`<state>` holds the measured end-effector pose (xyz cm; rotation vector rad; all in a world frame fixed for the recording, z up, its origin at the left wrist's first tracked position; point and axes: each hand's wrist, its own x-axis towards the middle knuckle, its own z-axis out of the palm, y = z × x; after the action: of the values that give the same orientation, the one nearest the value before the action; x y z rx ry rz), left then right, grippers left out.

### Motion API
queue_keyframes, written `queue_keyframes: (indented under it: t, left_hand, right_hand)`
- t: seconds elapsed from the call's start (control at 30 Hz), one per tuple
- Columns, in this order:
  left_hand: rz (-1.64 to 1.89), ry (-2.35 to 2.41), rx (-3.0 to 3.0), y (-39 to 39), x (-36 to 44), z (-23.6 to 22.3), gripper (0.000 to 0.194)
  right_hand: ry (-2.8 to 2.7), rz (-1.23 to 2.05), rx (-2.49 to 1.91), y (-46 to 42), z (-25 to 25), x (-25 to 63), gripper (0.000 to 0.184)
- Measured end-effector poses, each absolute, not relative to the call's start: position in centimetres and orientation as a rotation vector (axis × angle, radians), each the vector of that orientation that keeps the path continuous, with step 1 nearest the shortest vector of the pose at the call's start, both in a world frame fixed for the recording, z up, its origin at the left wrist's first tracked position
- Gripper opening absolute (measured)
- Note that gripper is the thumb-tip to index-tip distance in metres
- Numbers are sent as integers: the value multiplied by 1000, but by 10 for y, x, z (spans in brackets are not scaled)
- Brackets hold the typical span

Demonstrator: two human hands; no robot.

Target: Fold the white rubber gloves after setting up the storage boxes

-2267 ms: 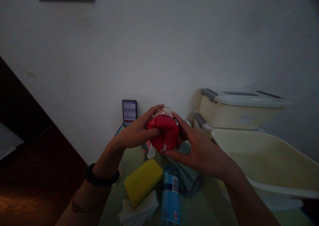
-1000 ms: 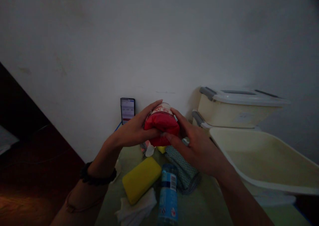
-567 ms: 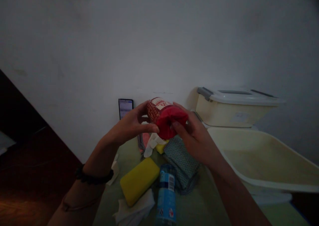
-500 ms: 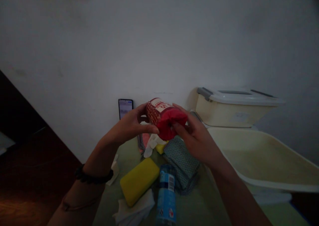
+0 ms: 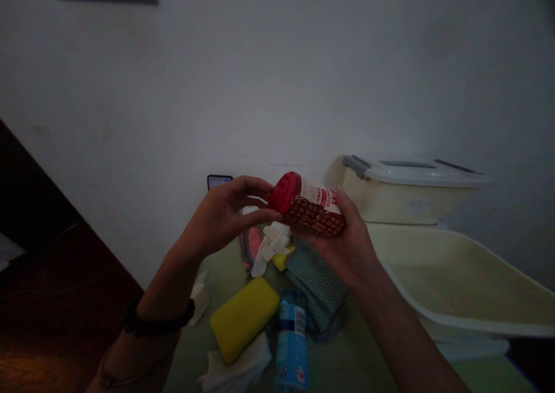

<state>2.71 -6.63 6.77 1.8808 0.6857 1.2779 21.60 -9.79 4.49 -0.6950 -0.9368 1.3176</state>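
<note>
A red-capped container with a red and white label [image 5: 313, 210] lies sideways in my right hand [image 5: 347, 248], which cups it from below with the fingers wrapped round its body. The red cap points left. My left hand [image 5: 225, 214] is beside the cap, fingertips curled toward it and close to touching; nothing is plainly held in it. Both hands are above a small table [image 5: 359, 358] against a white wall.
Below the hands lie a yellow sponge [image 5: 243, 318], a blue bottle [image 5: 291, 347], a teal mesh cloth [image 5: 316, 280], white tissue [image 5: 236, 370] and white gloves [image 5: 271, 244]. A phone [image 5: 219, 180] leans on the wall. Cream bins [image 5: 407, 193] and an open tub [image 5: 468, 283] stand right.
The container has turned from cap-toward-me to lying sideways with the cap left. My right hand has slid under it; my left hand has let go of the body and sits by the cap.
</note>
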Motion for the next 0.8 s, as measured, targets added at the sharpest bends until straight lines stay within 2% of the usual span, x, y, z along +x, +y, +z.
queue_keyframes:
  t: [0.13,0.37,0.5,0.67,0.8]
  left_hand:
    - [1227,703,2046,-70,14,74,11]
    - [1130,727,2194,-70,11,77,1]
    - [1065,784,2159,-69,12,76,11]
    - [1035,784,2134,-64,8,71,39]
    - [904,779,2138,-61,6,71,29]
  right_hand:
    - [-979,1327,-713,-94,40,219,42]
    - [-896,1435,-645,-91,34,217,36]
    - [-908,1369,-654,-91,36,218,29]
    - [-938,1366,-738,-92,36,216,28]
    - [-947,1344,-758,-92,33,214,36]
